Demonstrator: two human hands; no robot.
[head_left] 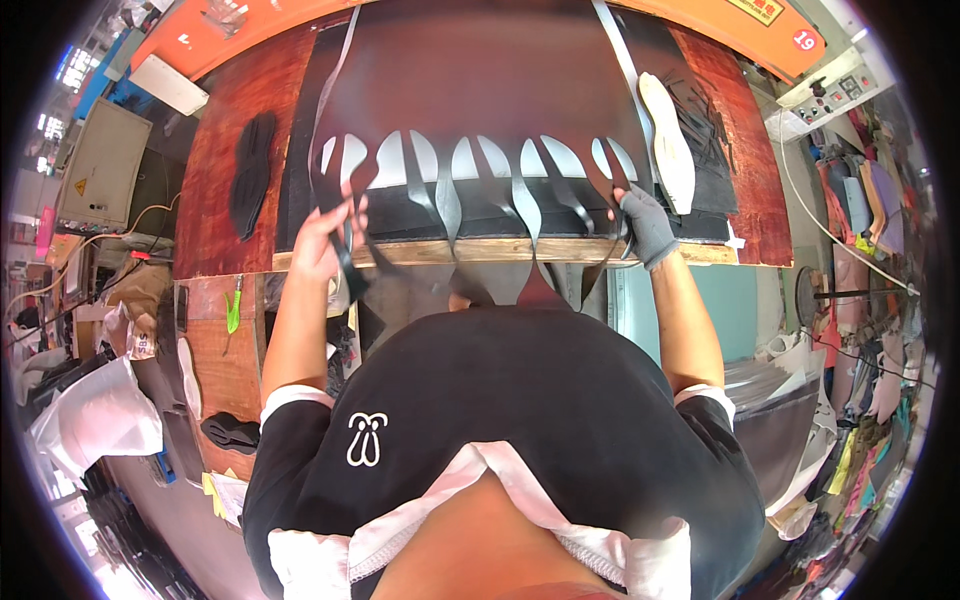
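Note:
A wide dark sheet with insole-shaped holes along its near part stretches across the work surface, its thin strips hanging toward me. Light material shows through some holes. My bare left hand grips strips at the sheet's left near corner, fingers bent around them and partly blurred. On the right, my right hand, in a dark grey glove, pinches the sheet's other near corner. Between my hands the strips sag over the wooden front edge of the table.
Black insole-shaped pieces lie left of the sheet; a cream insole-shaped piece lies right, beside thin dark scraps. An orange machine beam crosses the far side. A switch box stands at right, a white bag at left.

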